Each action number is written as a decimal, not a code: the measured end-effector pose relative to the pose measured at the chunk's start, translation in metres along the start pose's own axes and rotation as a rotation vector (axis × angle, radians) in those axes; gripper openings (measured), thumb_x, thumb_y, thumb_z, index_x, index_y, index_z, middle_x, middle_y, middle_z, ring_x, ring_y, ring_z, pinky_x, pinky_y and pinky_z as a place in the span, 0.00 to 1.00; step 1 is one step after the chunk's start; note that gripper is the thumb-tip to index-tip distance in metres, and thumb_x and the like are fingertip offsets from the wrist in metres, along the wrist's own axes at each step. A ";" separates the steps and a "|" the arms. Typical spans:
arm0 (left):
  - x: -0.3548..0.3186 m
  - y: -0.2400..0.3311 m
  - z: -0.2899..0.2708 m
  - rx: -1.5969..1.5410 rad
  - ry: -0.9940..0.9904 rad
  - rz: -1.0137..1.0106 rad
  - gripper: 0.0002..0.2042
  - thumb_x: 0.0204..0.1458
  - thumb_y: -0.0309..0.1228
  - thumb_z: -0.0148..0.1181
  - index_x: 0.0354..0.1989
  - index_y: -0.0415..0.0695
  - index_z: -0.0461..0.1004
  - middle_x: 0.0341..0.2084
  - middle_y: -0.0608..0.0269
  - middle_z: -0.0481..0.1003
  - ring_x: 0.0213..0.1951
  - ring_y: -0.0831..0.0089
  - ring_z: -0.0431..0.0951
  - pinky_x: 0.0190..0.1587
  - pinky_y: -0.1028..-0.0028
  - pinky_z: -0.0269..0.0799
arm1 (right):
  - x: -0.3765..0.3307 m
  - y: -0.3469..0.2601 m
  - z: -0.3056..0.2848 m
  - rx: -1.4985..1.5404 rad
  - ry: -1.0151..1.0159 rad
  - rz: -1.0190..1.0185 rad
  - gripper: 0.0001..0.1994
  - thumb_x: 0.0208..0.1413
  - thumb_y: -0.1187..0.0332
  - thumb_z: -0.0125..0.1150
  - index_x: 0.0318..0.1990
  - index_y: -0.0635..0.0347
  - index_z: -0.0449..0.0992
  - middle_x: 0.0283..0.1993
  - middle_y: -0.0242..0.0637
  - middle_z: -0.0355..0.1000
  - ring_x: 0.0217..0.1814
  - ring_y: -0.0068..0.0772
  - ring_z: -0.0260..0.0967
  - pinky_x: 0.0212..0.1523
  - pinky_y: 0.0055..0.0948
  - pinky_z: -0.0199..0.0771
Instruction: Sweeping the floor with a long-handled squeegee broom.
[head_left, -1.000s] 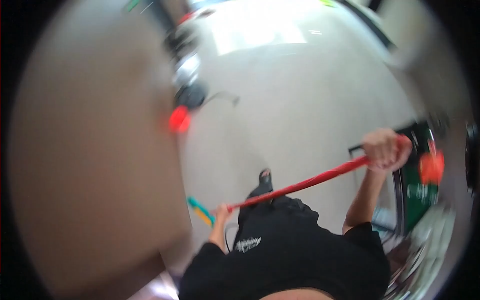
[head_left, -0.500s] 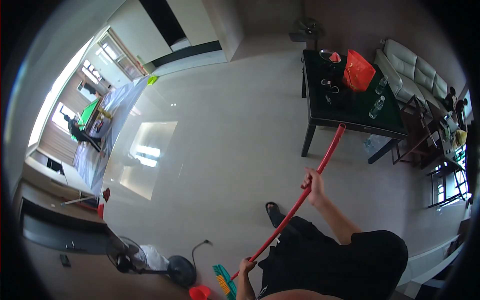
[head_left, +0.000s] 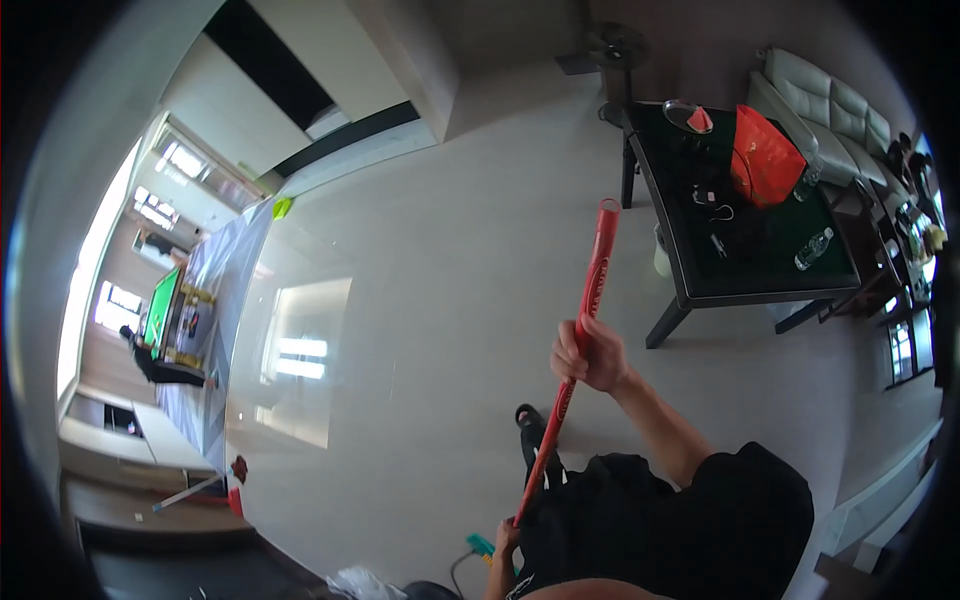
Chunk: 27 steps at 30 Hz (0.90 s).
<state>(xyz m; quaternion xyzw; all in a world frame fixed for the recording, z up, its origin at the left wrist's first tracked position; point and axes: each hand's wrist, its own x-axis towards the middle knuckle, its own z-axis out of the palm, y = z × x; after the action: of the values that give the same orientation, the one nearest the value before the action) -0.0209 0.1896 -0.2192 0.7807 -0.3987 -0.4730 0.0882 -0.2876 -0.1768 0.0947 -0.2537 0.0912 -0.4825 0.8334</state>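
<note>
A broom [head_left: 545, 452] with a long red handle slants across the lower middle of the head view. My right hand [head_left: 590, 354] is wrapped round its upper part, below the open top end. Lower down, my left hand [head_left: 507, 541] grips the handle close beside my dark clothing. Only part of the teal broom head [head_left: 480, 545] shows past my left hand, with a bit of yellow bristle; my arm and body hide the rest. The broom's top end stands left of the dark green table [head_left: 735, 265], apart from it.
On the table are a red bag [head_left: 765, 160], a clear bottle [head_left: 814, 249] and a round tray [head_left: 681, 112]. A black standing fan [head_left: 618, 47] stands behind it. A pale sofa [head_left: 822, 98] lies beyond. Far left, a person [head_left: 150, 365] leans by a green-topped table [head_left: 160, 308]. A white bag [head_left: 362, 582] lies at the bottom.
The view has turned, and the handle stands steeper. My right hand has shifted left with it. Less of the broom head shows, and the red plastic thing near it has left the view.
</note>
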 end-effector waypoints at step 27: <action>0.738 0.499 -0.349 0.447 -0.464 0.469 0.11 0.44 0.33 0.65 0.33 0.40 0.79 0.18 0.70 0.73 0.23 0.79 0.71 0.26 0.76 0.65 | 0.464 -0.237 -0.265 -0.054 1.096 -0.759 0.18 0.54 0.59 0.53 0.16 0.47 0.54 0.13 0.20 0.49 0.13 0.16 0.47 0.17 0.21 0.49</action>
<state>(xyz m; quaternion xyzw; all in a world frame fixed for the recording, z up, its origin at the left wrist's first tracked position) 0.1652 -0.7476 -0.2676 0.5408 -0.6686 -0.5056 -0.0706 -0.3323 -0.7563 0.0318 -0.0070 0.4181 -0.7991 0.4320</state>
